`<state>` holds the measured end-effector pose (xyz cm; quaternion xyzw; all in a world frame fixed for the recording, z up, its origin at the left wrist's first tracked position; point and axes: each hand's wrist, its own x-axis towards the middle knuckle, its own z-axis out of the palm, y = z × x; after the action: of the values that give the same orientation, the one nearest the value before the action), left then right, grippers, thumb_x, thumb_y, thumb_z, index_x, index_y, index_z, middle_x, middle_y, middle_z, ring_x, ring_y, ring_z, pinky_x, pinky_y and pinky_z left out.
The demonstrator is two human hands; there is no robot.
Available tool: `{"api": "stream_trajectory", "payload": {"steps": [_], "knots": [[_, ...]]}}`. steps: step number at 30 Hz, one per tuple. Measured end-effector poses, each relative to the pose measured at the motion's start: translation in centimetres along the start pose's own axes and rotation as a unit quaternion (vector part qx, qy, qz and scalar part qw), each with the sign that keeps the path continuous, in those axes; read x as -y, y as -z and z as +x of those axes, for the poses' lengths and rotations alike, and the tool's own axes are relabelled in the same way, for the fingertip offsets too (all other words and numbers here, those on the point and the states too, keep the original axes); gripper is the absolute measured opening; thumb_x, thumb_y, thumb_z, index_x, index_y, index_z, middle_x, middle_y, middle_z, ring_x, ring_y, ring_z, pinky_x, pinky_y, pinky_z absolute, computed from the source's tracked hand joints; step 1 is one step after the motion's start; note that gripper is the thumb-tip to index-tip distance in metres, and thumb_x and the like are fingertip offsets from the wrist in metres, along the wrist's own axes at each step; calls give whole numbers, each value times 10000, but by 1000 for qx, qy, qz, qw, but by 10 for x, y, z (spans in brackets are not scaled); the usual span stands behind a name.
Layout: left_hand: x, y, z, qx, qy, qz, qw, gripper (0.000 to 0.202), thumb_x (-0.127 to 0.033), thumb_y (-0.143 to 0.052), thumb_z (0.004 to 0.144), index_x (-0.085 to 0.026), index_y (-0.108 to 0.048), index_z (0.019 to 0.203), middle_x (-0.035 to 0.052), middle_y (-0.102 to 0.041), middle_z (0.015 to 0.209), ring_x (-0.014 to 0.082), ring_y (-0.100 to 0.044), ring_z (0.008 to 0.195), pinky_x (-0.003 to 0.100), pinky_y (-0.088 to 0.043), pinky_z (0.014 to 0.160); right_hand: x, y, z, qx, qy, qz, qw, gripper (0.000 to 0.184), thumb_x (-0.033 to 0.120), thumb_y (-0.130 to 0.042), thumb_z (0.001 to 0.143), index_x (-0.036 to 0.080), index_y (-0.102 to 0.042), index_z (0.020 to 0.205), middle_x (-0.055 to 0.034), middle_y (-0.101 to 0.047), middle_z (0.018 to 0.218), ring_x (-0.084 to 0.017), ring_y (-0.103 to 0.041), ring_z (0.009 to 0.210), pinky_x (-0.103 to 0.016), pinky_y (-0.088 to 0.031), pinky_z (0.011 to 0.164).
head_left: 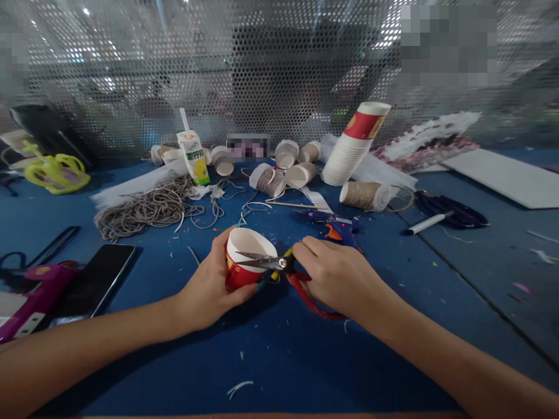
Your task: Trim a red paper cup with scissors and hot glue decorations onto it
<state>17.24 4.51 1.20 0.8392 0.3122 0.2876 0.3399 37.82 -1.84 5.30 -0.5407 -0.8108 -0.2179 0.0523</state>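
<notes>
My left hand (205, 285) is wrapped round a red and white paper cup (241, 276), its open mouth tilted up towards me. In my right hand (327, 267) is a pair of scissors (283, 263) with red handles. Their blades are parted and lie across the cup's rim, pointing left. Whether the lower blade touches the paper, I cannot tell. Just beyond my right hand, a blue glue gun (338, 224) with an orange trigger lies on the table.
A tilted stack of paper cups (351, 145) stands at the back, near several twine-wrapped cups (364, 195). Grey cord (144, 209) and a drink carton (194, 160) are back left. A phone (102, 273) and a purple glue gun (43, 294) lie left; a white pen (430, 223) right.
</notes>
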Motion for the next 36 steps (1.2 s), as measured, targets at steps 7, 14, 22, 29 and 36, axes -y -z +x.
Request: {"api": "stream_trajectory", "payload": {"steps": [7, 14, 22, 29, 36], "knots": [[5, 3, -1, 42, -32, 8, 999, 780, -271, -510, 821, -145, 33, 1367, 189, -282, 1366, 281, -363, 1263, 443, -304, 1064, 2, 0, -1, 0, -35, 10, 999, 114, 246, -503, 745, 145, -554, 731, -53, -586, 665, -151, -528, 547, -236, -267, 449], [5, 2, -2, 37, -20, 27, 999, 819, -276, -537, 805, -150, 44, 1368, 211, -275, 1372, 320, -314, 1292, 530, -256, 1067, 3, 2, 0, 20, -32, 15, 999, 120, 248, -503, 765, 141, -557, 750, -62, -591, 690, -160, -554, 593, -239, -287, 465], [3, 0, -5, 30, -8, 17, 999, 839, -271, -560, 794, -157, 29, 1381, 203, -337, 1347, 316, -380, 1256, 520, -286, 1056, 3, 1, -2, 29, -2, 1, 1000, 50, 169, -506, 749, 144, -545, 729, -45, -566, 631, -150, -549, 543, -237, -289, 462], [2, 0, -2, 4, 17, 2, 1000, 802, -308, -599, 770, -172, -59, 1347, 167, -398, 1287, 290, -441, 1201, 486, -363, 1016, 7, 4, 1, 23, -48, 17, 998, 275, 398, -502, 775, 128, -550, 753, -59, -559, 661, -144, -508, 532, -234, -283, 458], [0, 1, 4, -14, 50, -17, 998, 722, -332, -677, 694, -175, -262, 1262, 119, -438, 1204, 270, -445, 1150, 500, -344, 1019, 6, 4, 3, 29, -39, 31, 998, 400, 502, -463, 779, 114, -557, 796, -83, -557, 713, -167, -511, 609, -241, -291, 479]]}}
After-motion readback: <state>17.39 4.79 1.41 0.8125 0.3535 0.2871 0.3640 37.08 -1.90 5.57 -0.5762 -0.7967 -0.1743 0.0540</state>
